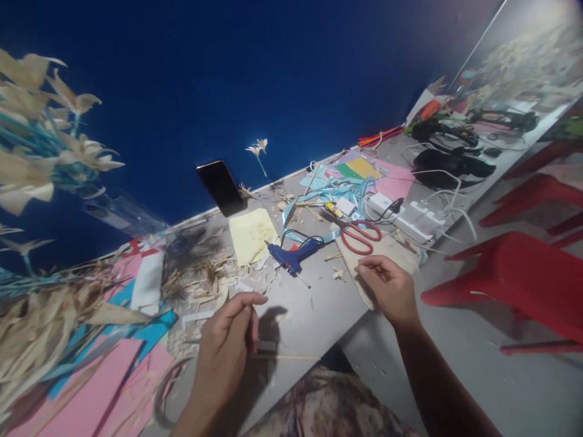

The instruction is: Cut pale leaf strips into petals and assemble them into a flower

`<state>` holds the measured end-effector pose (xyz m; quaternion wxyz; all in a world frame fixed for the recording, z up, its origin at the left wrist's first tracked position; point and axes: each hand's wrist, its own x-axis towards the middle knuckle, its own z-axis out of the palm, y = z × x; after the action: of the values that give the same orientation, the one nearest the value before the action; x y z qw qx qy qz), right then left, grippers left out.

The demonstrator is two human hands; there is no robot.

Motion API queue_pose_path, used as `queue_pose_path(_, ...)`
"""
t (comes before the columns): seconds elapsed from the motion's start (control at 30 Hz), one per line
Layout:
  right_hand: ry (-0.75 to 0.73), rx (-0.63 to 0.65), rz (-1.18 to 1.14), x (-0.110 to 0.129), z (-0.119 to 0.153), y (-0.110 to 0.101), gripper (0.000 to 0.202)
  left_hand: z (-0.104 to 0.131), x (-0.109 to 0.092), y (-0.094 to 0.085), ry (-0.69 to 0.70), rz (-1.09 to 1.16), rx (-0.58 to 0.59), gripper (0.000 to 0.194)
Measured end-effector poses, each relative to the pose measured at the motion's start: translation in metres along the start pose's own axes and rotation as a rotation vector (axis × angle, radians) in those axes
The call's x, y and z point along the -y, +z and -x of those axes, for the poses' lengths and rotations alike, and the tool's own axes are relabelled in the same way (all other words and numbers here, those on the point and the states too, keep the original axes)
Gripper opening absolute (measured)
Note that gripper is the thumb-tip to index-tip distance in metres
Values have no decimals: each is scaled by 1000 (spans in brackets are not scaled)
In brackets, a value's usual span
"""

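Note:
My left hand [232, 337] hovers above the front of the grey table [314, 315], its fingers curled and the index finger pointing right; what it may hold is hidden. Over the cream cloth [396, 252] at the right edge is my right hand [387, 285], fingers bent and pressed together, with nothing I can make out in them. Red-handled scissors [359, 237] lie just beyond it. Between and beyond my hands rests a blue glue gun [294, 256], beside a yellow sheet [252, 235] with scraps on it.
A dark phone [221, 187] leans against the blue wall. Pale flowers [68, 152] and dried husks [36, 346] fill the left, above pink sheets [104, 388]. Light blue ribbon [319, 197] and a white power strip [419, 218] lie at the back right. Red stools [532, 279] stand beyond the table's right edge.

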<state>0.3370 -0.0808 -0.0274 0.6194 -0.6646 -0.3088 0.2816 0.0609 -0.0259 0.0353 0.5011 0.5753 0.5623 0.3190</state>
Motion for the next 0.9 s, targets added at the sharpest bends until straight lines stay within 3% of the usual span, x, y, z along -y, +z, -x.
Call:
queue_pose_path(0.07, -73, 11, 161, 2, -4, -1, 23, -11, -4, 15, 88, -124, 84, 27)
queue_pose_path(0.2, -129, 31, 232, 5, -6, -1, 23, -44, -14, 57, 467, -485, 293, 22)
queue_pose_path(0.33, -106, 13, 224, 4, -3, -2, 24, -75, -22, 98, 587, -758, 421, 28)
queue_pose_path(0.43, -74, -4, 212, 3, -1, -7, 25, -86, -23, 116, 617, -853, 494, 30)
queue_pose_path(0.77, -64, -75, 132, -1, -12, -33, 24, -89, -14, 131, 523, -801, 509, 22)
queue_pose_path(0.9, -36, -197, -21, -2, -21, -48, 24, -91, -14, 127, 461, -648, 501, 17)
